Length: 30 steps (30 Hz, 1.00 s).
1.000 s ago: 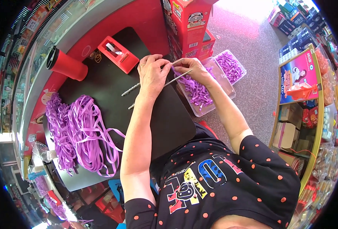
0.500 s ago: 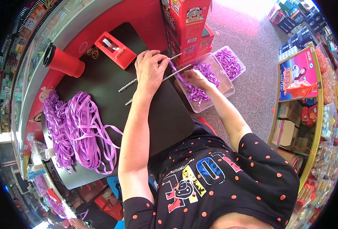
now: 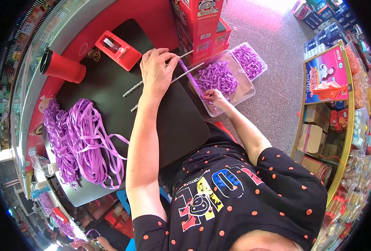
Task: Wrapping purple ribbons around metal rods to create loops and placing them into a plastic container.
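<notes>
Holds the left hand (image 3: 156, 70) curled above a dark tabletop (image 3: 177, 125), thumb and forefinger apparently pinching one end of a purple ribbon (image 3: 194, 80). Grips the other end with the closed fingers of the right hand (image 3: 214, 96), above the near side of a clear plastic tub (image 3: 245, 88); stretches the strip straight between both hands, presumably for tension. Runs two thin metal rods (image 3: 189, 71) beneath the left palm, tips jutting past the table edge toward the right hand; impossible to tell whether clasped or merely resting. Has the tub right under the right hand, probably for easy reach, with short purple pieces (image 3: 217, 77) piled inside, and a smaller filled tub (image 3: 259, 72) beyond. Shows, left of the left hand, a heap of loose purple ribbon (image 3: 93, 144); farther out, a red tape dispenser (image 3: 118, 51) and a red tumbler (image 3: 64, 66). Includes stacked red cartons (image 3: 198, 25) ahead of the hands, and speckled floor (image 3: 273, 83) and crowded shop shelves (image 3: 319, 142) to the right.
</notes>
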Motion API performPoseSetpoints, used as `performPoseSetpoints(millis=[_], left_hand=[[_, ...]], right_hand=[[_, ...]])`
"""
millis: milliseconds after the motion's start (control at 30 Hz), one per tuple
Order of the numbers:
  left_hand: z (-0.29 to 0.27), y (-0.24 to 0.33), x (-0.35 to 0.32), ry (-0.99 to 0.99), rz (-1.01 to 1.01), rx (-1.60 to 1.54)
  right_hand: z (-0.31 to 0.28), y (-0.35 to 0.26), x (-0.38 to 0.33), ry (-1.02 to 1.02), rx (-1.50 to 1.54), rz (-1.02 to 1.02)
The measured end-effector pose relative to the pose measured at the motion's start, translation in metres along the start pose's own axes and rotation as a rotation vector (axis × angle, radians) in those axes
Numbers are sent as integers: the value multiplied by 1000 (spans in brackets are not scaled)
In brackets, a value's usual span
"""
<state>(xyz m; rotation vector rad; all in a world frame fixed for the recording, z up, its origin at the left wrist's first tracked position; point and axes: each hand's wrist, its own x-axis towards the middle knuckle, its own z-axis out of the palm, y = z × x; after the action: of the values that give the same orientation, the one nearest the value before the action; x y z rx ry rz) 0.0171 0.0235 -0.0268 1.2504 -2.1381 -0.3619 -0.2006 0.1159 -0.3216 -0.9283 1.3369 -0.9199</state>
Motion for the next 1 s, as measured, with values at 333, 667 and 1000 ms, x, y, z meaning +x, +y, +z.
performPoseSetpoints(millis=[333,667,1000], left_hand=[[4,-1,1,-1,8,-20],[1,-6,3,-16,-7,-16],[2,-8,5,-51,-6,15]], right_hand=[[27,-21,-84,147,-622,-765],[8,-60,-192,13,-647,-677],[19,-143,-247,-166,-755,-1049]])
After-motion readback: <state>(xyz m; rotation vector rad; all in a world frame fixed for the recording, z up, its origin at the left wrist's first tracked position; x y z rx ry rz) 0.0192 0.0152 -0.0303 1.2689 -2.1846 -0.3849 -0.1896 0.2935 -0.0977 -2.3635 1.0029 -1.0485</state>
